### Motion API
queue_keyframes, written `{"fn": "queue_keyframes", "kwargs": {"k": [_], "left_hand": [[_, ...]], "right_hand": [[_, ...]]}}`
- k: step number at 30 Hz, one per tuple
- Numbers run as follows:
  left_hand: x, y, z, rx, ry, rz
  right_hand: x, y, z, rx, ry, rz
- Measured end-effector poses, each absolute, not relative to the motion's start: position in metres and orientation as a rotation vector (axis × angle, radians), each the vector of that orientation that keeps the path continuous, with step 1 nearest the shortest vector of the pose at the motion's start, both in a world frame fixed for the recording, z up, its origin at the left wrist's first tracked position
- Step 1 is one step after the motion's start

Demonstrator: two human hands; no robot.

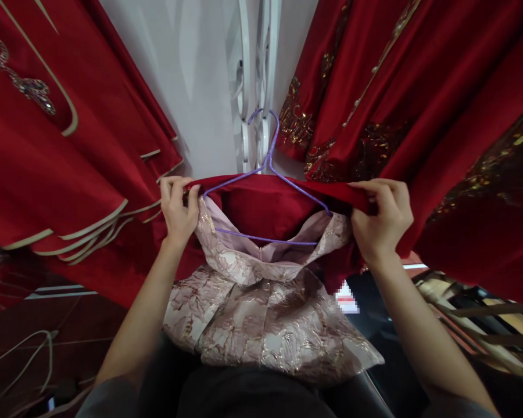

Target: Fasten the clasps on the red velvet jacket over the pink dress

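You are looking down at your own two bare arms, both raised in front of you. Your left hand (pixel 178 206) is closed in a pinch on the left shoulder of a dark red garment (pixel 265 203), thumb and fingers pressed together over the fabric's top edge. Your right hand (pixel 379 217) grips the same garment's right shoulder, fingers curled down over the cloth and clamped on it. The red garment is stretched level between your hands, draped over a purple wire hanger (pixel 268 174). The hanger's hook rises in the middle and catches on a white ornate metal frame (pixel 253 87) that stands against a pale wall (pixel 187 75). The sloping arms and the straight bottom bar of the hanger show inside the open neckline. Under the red layer, on the same hanger, hangs a pale pink brocade dress (pixel 261 313) with a glossy raised pattern; its collar folds outward just below the hanger bar, and its skirt spreads down toward your body. On your left hang more red garments with cream piping (pixel 70 174), close beside your left hand. On your right hang red garments with gold embroidery (pixel 396 104), just behind your right hand. A white cord (pixel 30 348) lies on the dark floor at lower left.
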State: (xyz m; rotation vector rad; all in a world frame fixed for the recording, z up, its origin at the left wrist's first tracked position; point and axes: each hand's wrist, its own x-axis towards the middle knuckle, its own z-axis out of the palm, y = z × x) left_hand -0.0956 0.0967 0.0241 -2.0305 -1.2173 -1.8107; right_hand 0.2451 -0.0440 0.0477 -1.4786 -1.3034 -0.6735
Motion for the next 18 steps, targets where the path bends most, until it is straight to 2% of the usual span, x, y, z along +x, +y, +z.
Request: {"fn": "queue_keyframes", "kwargs": {"k": [4, 11, 18], "left_hand": [[-0.097, 0.095, 0.013, -1.947, -1.362, -1.738], [-0.108, 0.089, 0.011, -2.087, -1.42, -1.507], [-0.109, 0.083, -0.004, -2.113, -1.348, -1.526]], "right_hand": [[0.238, -0.061, 0.032, -1.498, -1.194, -0.661], [0.231, -0.073, 0.015, -1.593, -1.34, -0.48], [0.227, -0.062, 0.015, -1.554, -1.247, -0.31]]}}
